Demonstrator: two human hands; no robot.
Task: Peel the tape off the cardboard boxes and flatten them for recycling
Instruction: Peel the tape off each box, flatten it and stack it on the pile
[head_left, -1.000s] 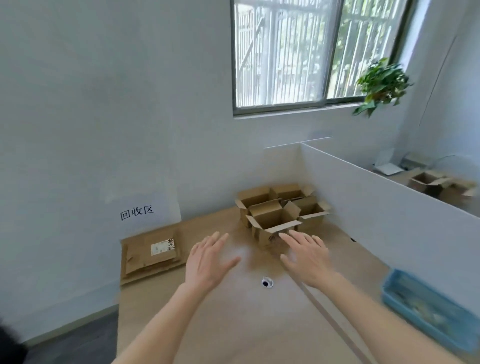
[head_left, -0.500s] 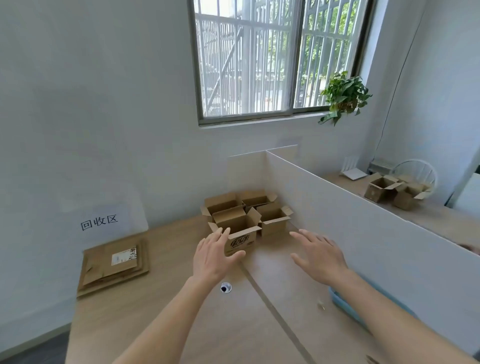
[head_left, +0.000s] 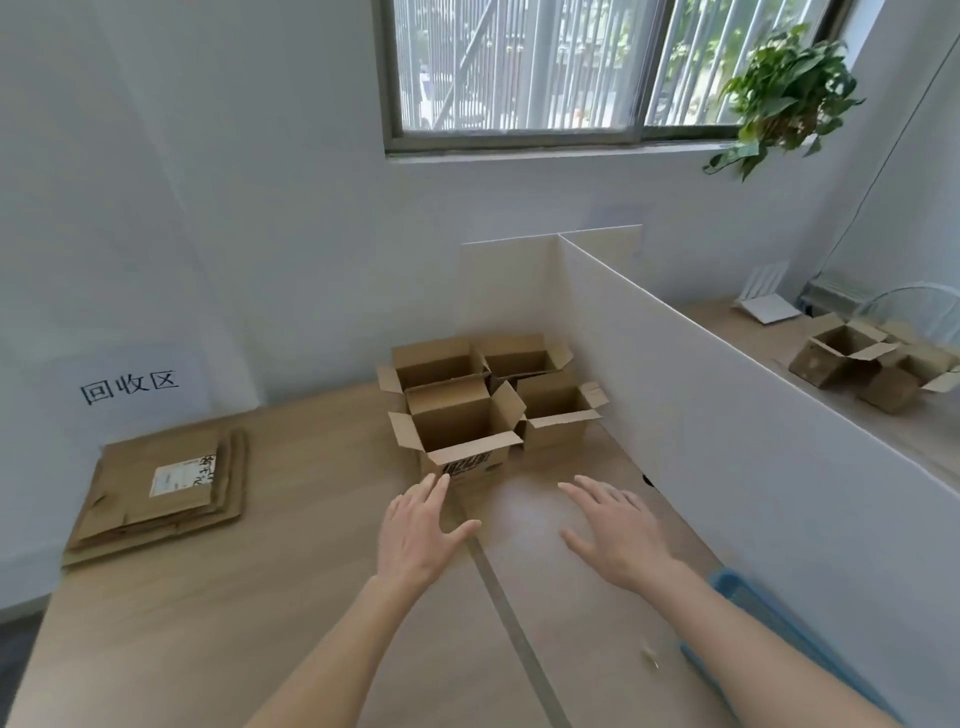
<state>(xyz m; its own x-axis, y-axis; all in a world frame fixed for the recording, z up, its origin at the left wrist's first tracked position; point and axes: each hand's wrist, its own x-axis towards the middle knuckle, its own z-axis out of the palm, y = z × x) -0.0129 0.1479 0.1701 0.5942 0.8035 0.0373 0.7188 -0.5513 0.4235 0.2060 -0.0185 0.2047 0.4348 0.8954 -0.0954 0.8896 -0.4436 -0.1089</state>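
Both hands, left (head_left: 415, 530) and right (head_left: 618, 530), fingers spread and empty, should clasp the front box (head_left: 457, 441) by its sides.

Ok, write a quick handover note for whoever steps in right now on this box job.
Left hand and right hand: both open, holding nothing, over the desk just short of the boxes.
Four open boxes stand clustered against the white divider; the front printed box is nearest the left hand.
Done: a flattened stack lies at the left below the wall sign.
Left: check the four for tape, peel it, flatten and stack them.
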